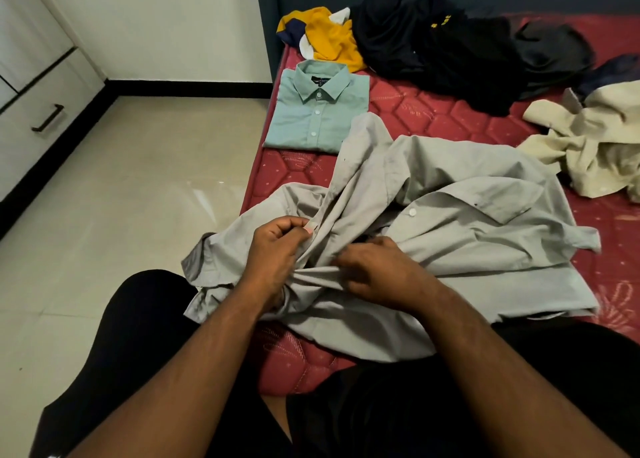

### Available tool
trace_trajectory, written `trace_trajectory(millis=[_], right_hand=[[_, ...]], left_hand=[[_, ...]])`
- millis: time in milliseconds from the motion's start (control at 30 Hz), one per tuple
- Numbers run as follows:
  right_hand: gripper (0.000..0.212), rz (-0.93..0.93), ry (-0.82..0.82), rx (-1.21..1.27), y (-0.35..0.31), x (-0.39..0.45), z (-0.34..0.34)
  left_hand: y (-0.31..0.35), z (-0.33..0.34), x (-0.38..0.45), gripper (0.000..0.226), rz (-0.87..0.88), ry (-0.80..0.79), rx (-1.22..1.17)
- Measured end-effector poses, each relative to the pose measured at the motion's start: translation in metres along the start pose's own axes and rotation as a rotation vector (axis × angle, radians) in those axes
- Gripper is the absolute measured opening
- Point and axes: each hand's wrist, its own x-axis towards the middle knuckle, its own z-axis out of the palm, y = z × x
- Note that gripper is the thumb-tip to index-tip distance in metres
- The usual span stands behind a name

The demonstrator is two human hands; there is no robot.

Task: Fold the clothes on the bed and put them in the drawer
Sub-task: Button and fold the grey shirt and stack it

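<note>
Seated at bed edge, red mattress under everything. Grey shirt spread crumpled across near part of bed, lower hem draped over the knee, one sleeve thrown up toward the folded green shirt. Left hand curled tight, thumb and fingers pinching the front placket near a button. Right hand fingers bent down onto bunched cloth just beside the left, gripping a gather of the same shirt front. Both grips close together, likely fastening or lining up the placket so the front lies flat before folding. Green shirt already folded, buttoned, collar up, set at mattress corner nearest the drawer, probably staged for carrying over. Still unfolded: yellow garment and dark clothes heaped by headboard, cream garment crumpled at right. Drawer closed, handle visible, across the tiled floor. Task judged early: one folded, none stowed.
</note>
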Motion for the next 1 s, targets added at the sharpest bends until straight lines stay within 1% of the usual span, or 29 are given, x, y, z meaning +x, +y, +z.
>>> trace_trajectory(millis=[33, 67, 100, 167, 233, 267, 333, 367, 400, 467, 533, 633, 767, 800, 867, 933, 967, 1000], right_hand=[[0.021, -0.04, -0.012, -0.001, -0.001, 0.001, 0.0], [0.024, -0.083, 0.035, 0.014, -0.002, 0.001, 0.0], [0.027, -0.114, 0.155, 0.049, -0.003, 0.0, -0.002], [0.026, -0.12, 0.431, 0.094, -0.005, -0.004, -0.008], [0.022, -0.143, 0.616, 0.108, -0.008, -0.005, -0.011], [0.021, -0.153, 0.669, 0.119, -0.01, -0.006, -0.012], [0.02, -0.152, 0.736, 0.164, -0.012, -0.006, -0.012], [0.019, -0.144, 0.761, 0.178, -0.012, -0.006, -0.013], [0.018, -0.133, 0.78, 0.187, -0.012, -0.006, -0.013], [0.015, -0.12, 0.795, 0.19, -0.01, -0.006, -0.013], [0.012, -0.117, 0.796, 0.165, -0.011, -0.006, -0.012], [0.006, -0.126, 0.806, 0.107, -0.014, -0.005, -0.011], [0.016, -0.17, 0.812, 0.028, -0.014, -0.001, -0.008], [0.017, -0.176, 0.792, 0.024, -0.013, 0.0, -0.008], [0.014, -0.163, 0.737, 0.011, -0.011, 0.001, -0.006], [0.011, -0.139, 0.666, 0.048, -0.01, 0.001, -0.007], [0.012, -0.121, 0.633, 0.104, -0.01, 0.001, -0.009], [0.02, -0.091, 0.597, 0.179, -0.009, 0.001, -0.01]], left_hand=[[0.001, -0.001, -0.001, 0.016, 0.005, -0.013, -0.023], [0.001, -0.002, -0.003, 0.015, 0.018, -0.021, -0.045], [0.002, -0.003, -0.005, 0.014, 0.045, -0.02, -0.051], [0.003, -0.003, -0.008, 0.012, 0.136, -0.005, -0.015], [0.004, -0.002, -0.011, 0.015, 0.258, 0.019, 0.066], [0.004, -0.002, -0.013, 0.015, 0.321, 0.019, 0.105], [0.004, -0.001, -0.015, 0.005, 0.446, -0.027, 0.209], [0.004, -0.001, -0.017, 0.008, 0.48, -0.059, 0.259], [0.005, 0.0, -0.018, 0.013, 0.479, -0.092, 0.281], [0.006, 0.0, -0.019, 0.02, 0.396, -0.149, 0.226], [0.005, 0.0, -0.019, 0.022, 0.313, -0.177, 0.136], [0.004, -0.001, -0.019, 0.023, 0.239, -0.188, 0.047], [0.006, -0.001, -0.02, 0.021, 0.148, -0.243, -0.038], [0.006, -0.002, -0.019, 0.018, 0.164, -0.25, -0.018], [0.004, -0.006, -0.019, 0.015, 0.254, -0.242, 0.095], [0.001, -0.007, -0.019, 0.013, 0.406, -0.195, 0.27], [0.001, -0.007, -0.019, 0.014, 0.509, -0.16, 0.361], [0.0, -0.008, -0.018, 0.015, 0.615, -0.128, 0.444]])
